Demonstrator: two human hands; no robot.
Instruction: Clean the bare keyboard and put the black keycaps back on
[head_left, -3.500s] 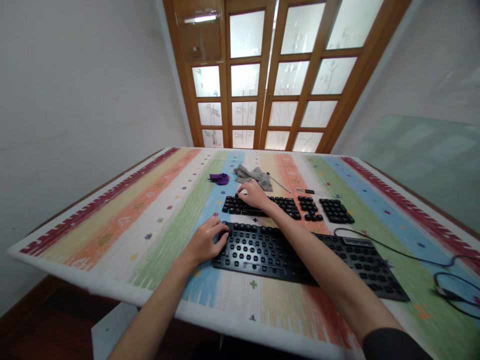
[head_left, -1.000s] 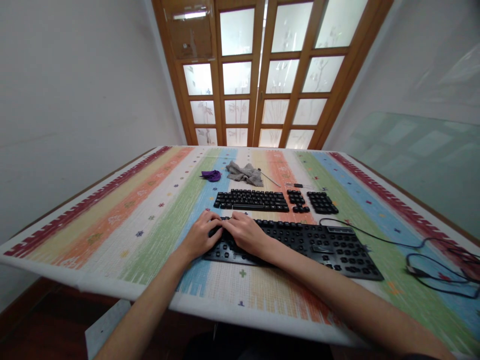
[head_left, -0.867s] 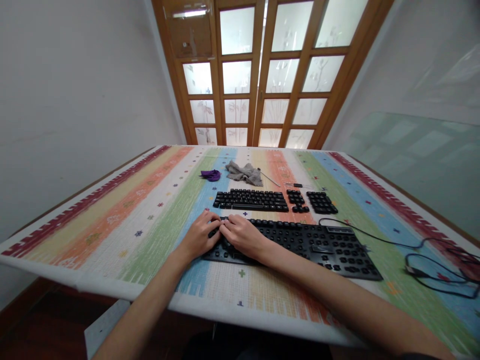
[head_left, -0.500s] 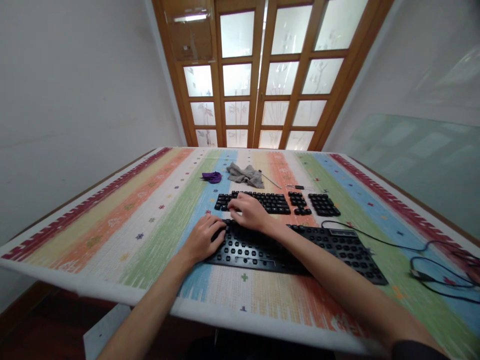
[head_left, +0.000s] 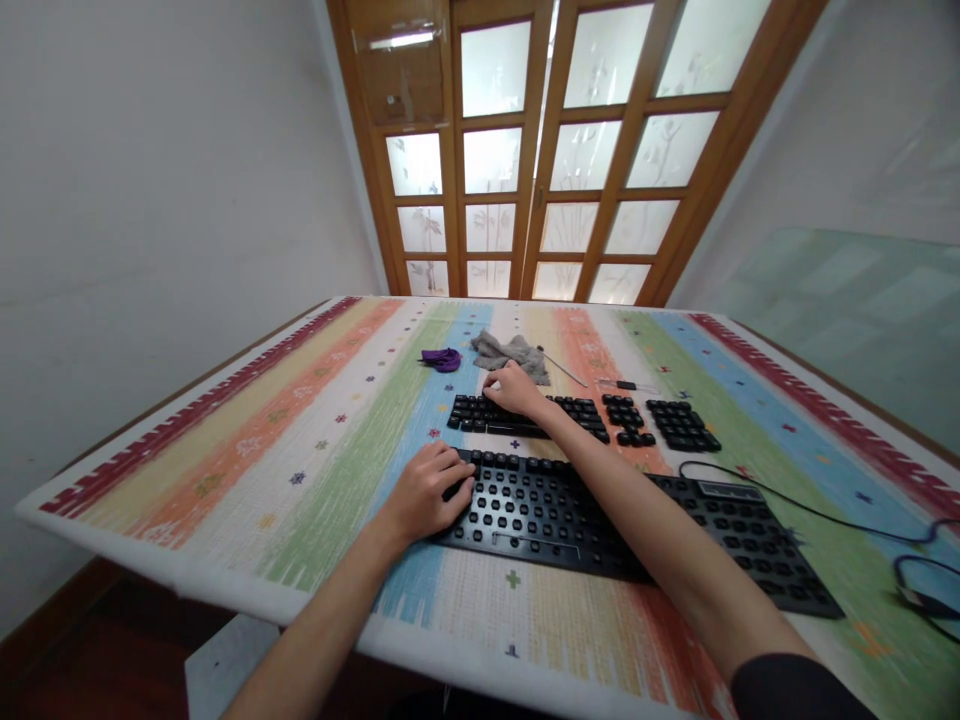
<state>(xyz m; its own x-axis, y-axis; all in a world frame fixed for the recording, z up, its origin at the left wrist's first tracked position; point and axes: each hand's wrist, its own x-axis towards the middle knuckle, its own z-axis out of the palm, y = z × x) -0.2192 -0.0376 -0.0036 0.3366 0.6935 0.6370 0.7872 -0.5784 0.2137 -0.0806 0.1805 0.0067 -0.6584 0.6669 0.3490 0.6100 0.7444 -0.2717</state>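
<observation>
A black keyboard [head_left: 517,510] lies tilted across the near part of the table, most of its switches bare, with keycaps fitted along the upper left edge. My left hand [head_left: 429,492] grips its left end, fingers curled over the top corner and thumb at the side. Beyond the keyboard, loose black keycaps [head_left: 577,410] lie in rows. My right hand [head_left: 516,388] reaches over to the back left of these rows, its fingertips pinched together on a keycap there; the keycap itself is mostly hidden. My right forearm crosses above the keyboard and covers its middle.
Behind the keycaps lie a crumpled grey cloth [head_left: 510,355], a purple bundle [head_left: 441,359], a thin rod [head_left: 566,370] and a small black-handled tool [head_left: 624,385]. Separate keycap blocks [head_left: 682,425] sit to the right. A black cable [head_left: 817,515] runs off right over the striped tablecloth [head_left: 330,480].
My right hand has moved from the keyboard's upper left edge away to the back of the loose keycaps. My left hand keeps its hold on the keyboard. The view has shifted slightly.
</observation>
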